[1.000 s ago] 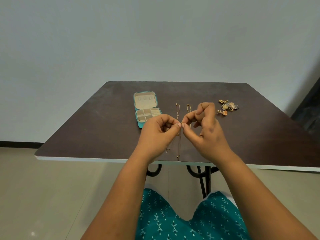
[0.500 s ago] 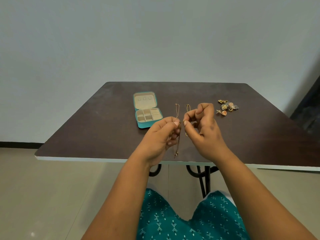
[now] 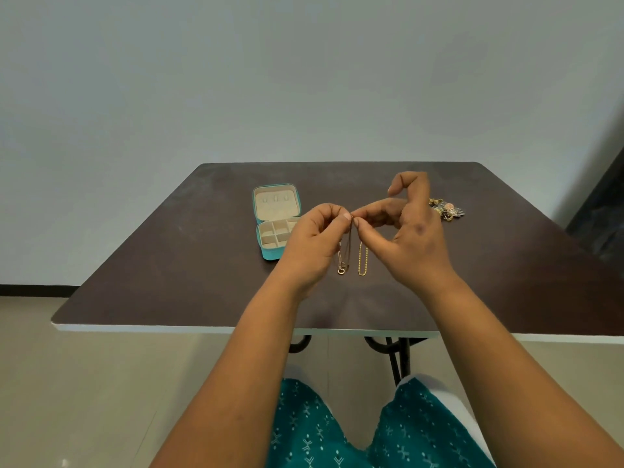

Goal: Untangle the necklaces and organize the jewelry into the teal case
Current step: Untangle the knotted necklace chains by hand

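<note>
Both hands are raised over the middle of the dark table. My left hand and my right hand pinch the top of a thin gold necklace between thumb and forefinger, tips almost touching. The chain hangs down, its clasp ring near the table. A second gold chain lies or hangs just to its right; I cannot tell which. The open teal case sits left of my hands, its beige compartments partly hidden by my left hand.
A small heap of gold earrings and other jewelry lies on the table to the right, partly behind my right hand. The table's white front edge runs across below my wrists. A plain wall stands behind the table.
Both hands have risen and moved farther from me, lifting the thin necklace higher. My right hand's outer fingers have spread upward. The case and the jewelry heap have not moved.
</note>
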